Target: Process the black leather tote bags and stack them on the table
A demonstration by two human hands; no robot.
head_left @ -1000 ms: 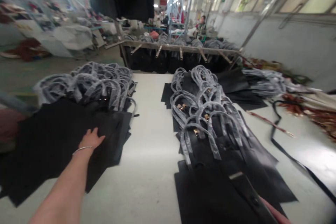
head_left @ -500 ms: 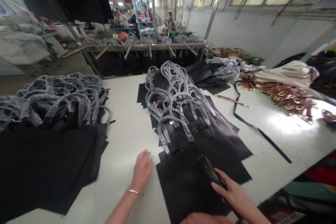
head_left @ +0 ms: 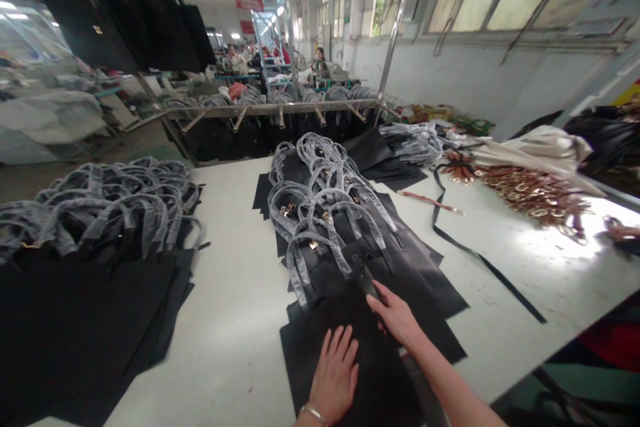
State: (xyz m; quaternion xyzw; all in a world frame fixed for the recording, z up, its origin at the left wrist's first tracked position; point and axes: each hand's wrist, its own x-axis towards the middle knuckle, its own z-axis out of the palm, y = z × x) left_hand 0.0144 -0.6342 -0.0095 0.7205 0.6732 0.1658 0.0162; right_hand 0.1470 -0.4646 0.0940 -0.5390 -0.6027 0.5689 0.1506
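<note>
On a stack of black bags (head_left: 350, 373), my left hand (head_left: 334, 370) lies flat on the near end of the top one, fingers stretched out. My right hand (head_left: 397, 313) is closed around a long black hand tool (head_left: 364, 278) whose kind I cannot make out. Its far tip is over the top bag, close to the handles. A dark length of it or of a hose (head_left: 417, 373) runs back beneath my right forearm. Looped handles (head_left: 317, 203) wrapped in clear plastic and small gold clasps show along the far part of the stack.
A second pile of black bags (head_left: 80, 320) fills the table's left side. To the right lie a black strap (head_left: 487, 267), a thin brown strap (head_left: 430, 201) and a heap of brown straps (head_left: 535, 200) with gold buckles. A metal rack (head_left: 285, 109) stands behind the table.
My left hand has come from the bare table onto the top bag, fingers now spread. My right hand has moved the black tool forward and left, nearer the handles. The view has tilted up.
</note>
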